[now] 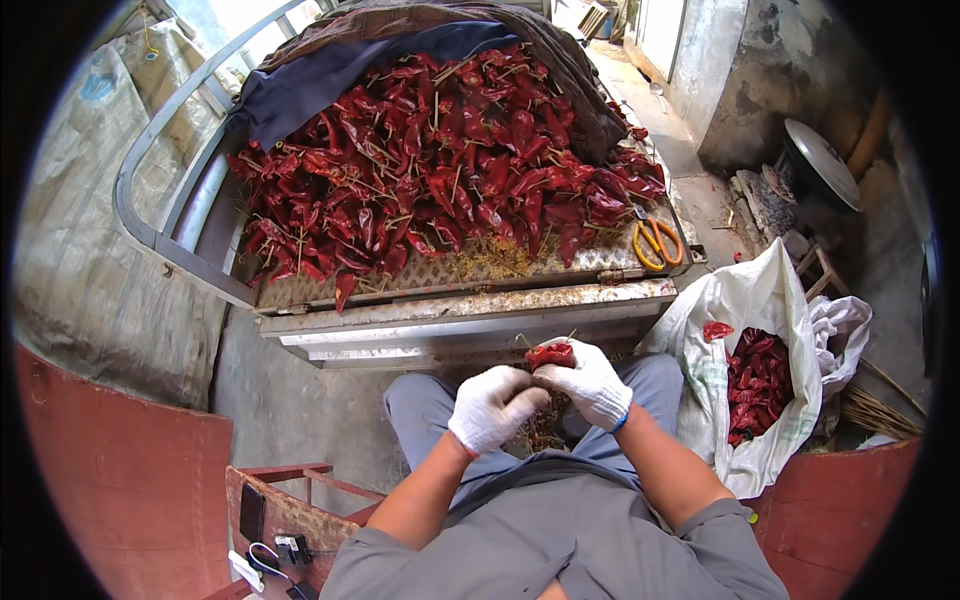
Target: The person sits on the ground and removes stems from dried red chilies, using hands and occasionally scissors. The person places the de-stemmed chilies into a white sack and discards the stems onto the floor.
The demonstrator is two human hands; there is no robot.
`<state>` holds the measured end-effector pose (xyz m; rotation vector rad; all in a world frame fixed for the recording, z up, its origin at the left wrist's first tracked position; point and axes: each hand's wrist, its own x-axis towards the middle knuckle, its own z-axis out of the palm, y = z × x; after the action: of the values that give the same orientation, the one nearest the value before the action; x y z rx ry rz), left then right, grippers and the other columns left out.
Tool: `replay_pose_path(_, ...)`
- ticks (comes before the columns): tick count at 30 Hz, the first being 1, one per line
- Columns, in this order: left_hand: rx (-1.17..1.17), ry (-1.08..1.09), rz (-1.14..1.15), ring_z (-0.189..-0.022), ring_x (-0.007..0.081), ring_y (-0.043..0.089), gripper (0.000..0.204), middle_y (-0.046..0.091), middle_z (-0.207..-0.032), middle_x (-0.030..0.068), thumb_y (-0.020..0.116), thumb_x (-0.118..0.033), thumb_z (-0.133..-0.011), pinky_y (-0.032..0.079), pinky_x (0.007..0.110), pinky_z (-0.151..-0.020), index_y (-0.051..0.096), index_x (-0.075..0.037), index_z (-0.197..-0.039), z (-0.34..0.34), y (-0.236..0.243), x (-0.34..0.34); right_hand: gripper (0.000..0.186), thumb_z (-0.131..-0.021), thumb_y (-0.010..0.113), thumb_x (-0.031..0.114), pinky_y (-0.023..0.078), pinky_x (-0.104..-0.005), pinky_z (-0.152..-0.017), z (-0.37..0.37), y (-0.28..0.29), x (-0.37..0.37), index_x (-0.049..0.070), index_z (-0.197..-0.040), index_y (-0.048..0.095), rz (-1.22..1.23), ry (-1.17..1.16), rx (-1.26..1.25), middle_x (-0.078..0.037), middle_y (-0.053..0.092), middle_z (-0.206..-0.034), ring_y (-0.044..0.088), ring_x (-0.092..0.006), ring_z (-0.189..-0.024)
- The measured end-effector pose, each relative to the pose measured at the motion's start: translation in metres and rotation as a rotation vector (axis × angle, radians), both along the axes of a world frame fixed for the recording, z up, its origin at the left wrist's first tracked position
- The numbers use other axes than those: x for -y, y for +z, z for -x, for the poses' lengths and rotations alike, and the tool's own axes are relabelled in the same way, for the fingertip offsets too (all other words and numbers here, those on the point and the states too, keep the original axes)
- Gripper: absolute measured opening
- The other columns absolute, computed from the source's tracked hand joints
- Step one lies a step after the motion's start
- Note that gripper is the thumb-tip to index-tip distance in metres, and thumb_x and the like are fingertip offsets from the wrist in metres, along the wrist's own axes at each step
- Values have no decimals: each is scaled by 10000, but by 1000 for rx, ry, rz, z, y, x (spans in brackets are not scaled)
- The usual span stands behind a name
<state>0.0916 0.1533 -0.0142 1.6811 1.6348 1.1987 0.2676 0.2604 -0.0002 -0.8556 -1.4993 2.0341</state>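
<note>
Over my lap, my right hand [590, 385], in a white knit glove, grips a dried red pepper [550, 355] whose thin stems stick out above. Just left of it is my left hand [497, 408], gloved in the same way. Its fingers are curled in, and whatever they may pinch is hidden. Beyond my knees a big heap of red peppers [440, 170] covers the metal cart bed [400, 287]. To my right stands an open white woven sack [690, 340] with dark red peppers [760, 385] inside. A brighter red pepper piece [717, 330] shows at its mouth.
Orange-handled scissors [657, 245] rest at the bed's right corner. Dark cloth [340, 85] covers the heap's far side. A curved metal rail [150, 150] rises at left. By my left elbow, a wooden bench [315, 510] carries a phone [252, 513] and cables. A round lid [822, 163] leans at right.
</note>
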Motion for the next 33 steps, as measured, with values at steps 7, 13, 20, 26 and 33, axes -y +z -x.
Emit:
replay_pose_path(7,406,6,216,-831,92,642,150,725,-1015,46,713,-95,-983,533,264,-749,772,-2,-1084,2,6,-7,411,-845,852,197,554,-309,-900,-9,2,8,15,-1180,698,-228,122,305,-74,757,-1068,667,-122,-958)
replay_pose_path(13,-6,-120,21,-847,121,675,164,726,-887,51,700,-152,-1013,554,305,-761,757,-10,-954,3,11,-13,432,-820,889,318,562,-354,-860,-12,0,-1,49,-1111,716,-363,359,449,-104,749,-962,704,-196,-898)
replay_pose_path(20,1326,-19,369,-717,80,637,217,728,-869,65,627,-234,-1055,532,238,-670,711,-39,-1013,-4,-11,-20,285,-793,895,169,571,-366,-755,-23,-8,-3,92,-1011,729,-732,145,104,-122,730,-909,716,-295,-816)
replay_pose_path(26,-409,-90,662,-1025,321,741,632,773,-1088,158,751,-534,-897,575,405,-939,700,-58,-1309,-9,-10,-55,320,-819,859,88,589,-364,-821,-66,0,-19,84,-1109,726,-726,-36,68,-125,746,-997,741,-279,-889)
replay_pose_path(33,-404,98,156,-898,318,736,435,736,-1038,158,814,-252,-884,588,384,-826,708,-52,-1255,9,28,-115,510,-844,807,36,545,-347,-995,-240,-36,-70,33,-1329,650,-477,-721,431,-144,714,-1248,699,-215,-1112)
